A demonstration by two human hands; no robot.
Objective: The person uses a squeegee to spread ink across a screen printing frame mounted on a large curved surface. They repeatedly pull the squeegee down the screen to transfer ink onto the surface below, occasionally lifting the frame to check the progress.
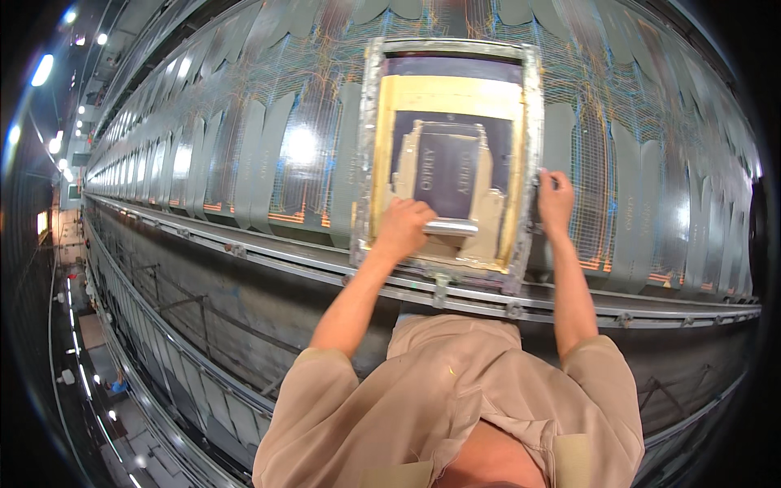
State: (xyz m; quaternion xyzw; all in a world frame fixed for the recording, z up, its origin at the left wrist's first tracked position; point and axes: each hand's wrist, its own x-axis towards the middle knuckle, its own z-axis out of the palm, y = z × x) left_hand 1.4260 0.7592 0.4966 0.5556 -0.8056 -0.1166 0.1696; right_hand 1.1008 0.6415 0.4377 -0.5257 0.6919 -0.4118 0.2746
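Note:
A screen-printing frame (532,106) with a worn pale border lies on the long printing table in front of me. Its mesh has a purple stencil area (447,167), a yellow band across the far part and beige ink or paste around the near sides. My left hand (404,225) is closed around the left end of a squeegee (452,228), whose pale metal bar rests across the near part of the mesh. Just off the frame's right edge is my right hand (556,202), its fingers curled and fingertips close to the border; whether they grip anything is hidden.
Grey-green printed fabric pieces (281,154) with blue and orange patterned strips lie in a row along the table. A metal rail (268,254) with clamps runs along the near edge, between the table and me. Lamps and a walkway show at far left.

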